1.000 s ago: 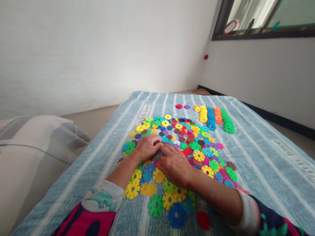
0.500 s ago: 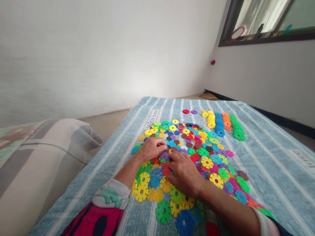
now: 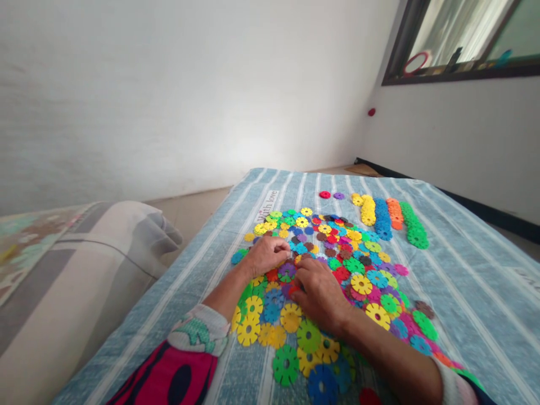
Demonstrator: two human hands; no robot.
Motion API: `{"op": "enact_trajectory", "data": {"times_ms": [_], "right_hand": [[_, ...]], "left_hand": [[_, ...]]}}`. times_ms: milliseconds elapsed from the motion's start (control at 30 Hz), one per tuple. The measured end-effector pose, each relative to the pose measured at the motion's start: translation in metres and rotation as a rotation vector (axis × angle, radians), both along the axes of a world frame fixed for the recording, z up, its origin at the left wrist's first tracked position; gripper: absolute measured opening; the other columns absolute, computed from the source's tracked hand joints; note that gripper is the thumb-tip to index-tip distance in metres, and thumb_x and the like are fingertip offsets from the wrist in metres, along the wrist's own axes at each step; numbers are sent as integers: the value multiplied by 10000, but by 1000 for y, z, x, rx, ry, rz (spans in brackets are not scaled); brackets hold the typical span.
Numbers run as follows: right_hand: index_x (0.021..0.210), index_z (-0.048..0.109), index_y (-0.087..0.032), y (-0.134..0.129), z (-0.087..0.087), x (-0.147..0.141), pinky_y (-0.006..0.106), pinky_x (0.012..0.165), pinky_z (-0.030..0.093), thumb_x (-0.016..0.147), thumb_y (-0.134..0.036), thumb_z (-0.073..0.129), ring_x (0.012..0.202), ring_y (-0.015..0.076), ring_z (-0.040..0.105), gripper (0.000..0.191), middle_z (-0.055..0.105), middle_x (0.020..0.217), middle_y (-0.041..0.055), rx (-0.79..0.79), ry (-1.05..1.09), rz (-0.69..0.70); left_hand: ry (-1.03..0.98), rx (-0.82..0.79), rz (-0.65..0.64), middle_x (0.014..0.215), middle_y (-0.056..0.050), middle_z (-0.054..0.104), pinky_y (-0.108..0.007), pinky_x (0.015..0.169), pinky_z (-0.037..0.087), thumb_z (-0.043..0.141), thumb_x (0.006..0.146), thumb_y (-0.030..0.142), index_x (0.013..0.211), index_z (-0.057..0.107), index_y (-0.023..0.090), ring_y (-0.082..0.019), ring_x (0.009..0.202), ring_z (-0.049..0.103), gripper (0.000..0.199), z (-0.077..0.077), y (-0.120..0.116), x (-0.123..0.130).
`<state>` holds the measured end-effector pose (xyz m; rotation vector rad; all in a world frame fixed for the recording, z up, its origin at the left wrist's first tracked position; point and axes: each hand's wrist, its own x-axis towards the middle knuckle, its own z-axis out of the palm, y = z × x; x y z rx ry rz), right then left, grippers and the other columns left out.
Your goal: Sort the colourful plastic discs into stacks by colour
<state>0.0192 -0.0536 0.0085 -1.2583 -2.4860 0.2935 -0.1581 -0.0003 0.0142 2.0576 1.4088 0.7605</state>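
Note:
A wide pile of plastic snowflake discs (image 3: pixel 291 318) in many colours lies on a striped cloth (image 3: pixel 459 281). Over the pile's left middle is my left hand (image 3: pixel 266 256), its fingers curled and the thumb and index close together; any disc between them is too small or hidden to make out. Just to its right, my right hand (image 3: pixel 323 292) rests low over the discs with bent, closed fingers. Red shows by its thumb, but the grip is hidden. A purple-and-green disc (image 3: pixel 287 272) lies between the two hands.
Overlapping rows of yellow (image 3: pixel 368 211), blue (image 3: pixel 383 219), orange (image 3: pixel 395 214) and green discs (image 3: pixel 415 225) lie at the back right. A single red disc (image 3: pixel 324 194) and a purple disc (image 3: pixel 338 196) sit left of them. Striped bedding (image 3: pixel 113 247) is at the left.
The view has shifted slightly, so everything sits a little further right. My right hand's fingers and thumb have drawn in more. My left hand keeps nearly the same place over the pile.

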Motion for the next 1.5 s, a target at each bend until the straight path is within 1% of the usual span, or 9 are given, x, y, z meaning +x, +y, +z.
{"op": "enact_trajectory", "data": {"times_ms": [200,300,400,500,633,800,1067,1267,1500], "right_hand": [[751,602,-183,11,16,5,272,692,372,804,-161,581,801,177,571,61,647,825,43,-13,11,-101],[774,618,-189,11,24,2,252,623,357,819,-164,552,737,159,587,84,666,803,31,-69,-21,-54],[789,644,-183,14,22,-4,254,615,359,816,-136,525,748,164,596,131,681,823,54,-34,-77,-2],[854,665,-178,24,17,-7,259,631,371,807,-149,531,780,177,601,145,684,856,72,22,-131,-18],[885,664,-185,40,14,-1,259,658,369,833,-201,530,832,188,601,144,678,888,72,57,-172,-87],[829,643,-185,44,14,7,251,635,330,843,-208,517,819,176,596,128,670,861,54,76,-157,-146],[782,642,-204,30,27,-1,237,562,270,830,-220,519,718,141,588,133,676,748,12,-68,-165,-50],[784,686,-208,29,34,-16,226,544,303,805,-221,538,712,132,612,149,696,774,11,-214,-215,-40],[887,711,-188,27,33,-30,271,636,417,802,-307,603,850,228,661,182,719,886,91,-220,-309,-64]], "left_hand": [[2,-22,-38,707,-7,682,-243,625,451,590,763,251,755,693,157,-147,653,603,140,-1,1,-4],[20,-20,-167,780,-10,682,-249,683,458,649,734,264,787,697,163,-157,733,611,124,4,1,-7],[53,-18,-315,936,-34,685,-280,798,458,722,673,247,863,706,170,-186,878,612,205,9,1,-10],[93,-39,-349,1049,-59,666,-307,865,449,772,595,190,918,710,169,-214,971,596,330,12,0,-9],[100,-56,-308,1100,-58,653,-305,878,450,754,576,154,885,718,173,-221,987,596,312,9,0,-8],[-27,-91,-225,1011,-42,693,-290,884,450,701,629,171,831,702,163,-205,950,619,203,0,5,-13],[-48,-43,-182,932,-14,709,-261,867,453,666,628,114,762,702,175,-180,901,630,151,-5,7,-13],[-64,-10,-131,859,4,711,-246,828,467,669,639,142,723,713,185,-172,853,633,104,-7,8,-12],[-57,44,-66,805,6,715,-241,808,478,687,631,159,675,701,188,-169,822,642,55,-11,10,-12]]}}
